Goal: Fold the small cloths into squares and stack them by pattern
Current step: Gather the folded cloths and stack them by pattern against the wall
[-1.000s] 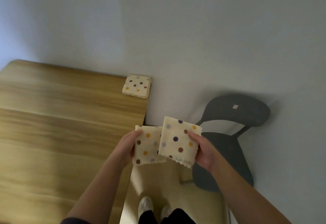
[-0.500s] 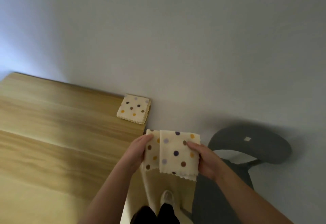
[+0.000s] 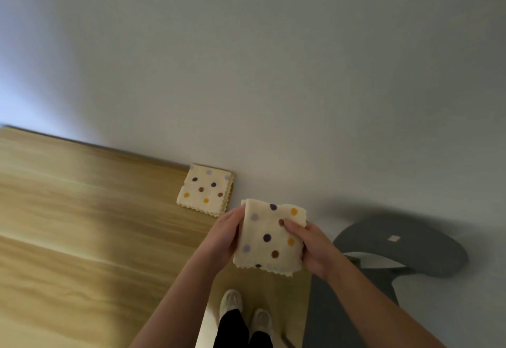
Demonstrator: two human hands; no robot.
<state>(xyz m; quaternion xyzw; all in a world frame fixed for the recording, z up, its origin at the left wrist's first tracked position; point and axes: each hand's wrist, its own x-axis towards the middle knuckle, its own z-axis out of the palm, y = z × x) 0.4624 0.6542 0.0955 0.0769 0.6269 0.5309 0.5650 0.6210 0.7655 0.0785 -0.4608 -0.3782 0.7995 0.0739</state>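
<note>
A cream cloth with purple, brown and orange dots [image 3: 269,238] is held in the air just off the table's right edge, folded into a square. My left hand [image 3: 224,234] grips its left fold. My right hand [image 3: 309,246] pinches its right side, thumb on top. A folded stack of the same dotted cloths [image 3: 205,189] lies on the far right corner of the wooden table [image 3: 82,224], a little beyond and left of my hands.
A grey wall rises behind the table. A dark grey chair [image 3: 399,249] stands to the right of my hands. Below the cloth are my feet in pale shoes [image 3: 243,309] on a light floor.
The right half of the cloth has been folded over the left half, so the two side-by-side panels are now one square. My hands came closer together and nearer the stack.
</note>
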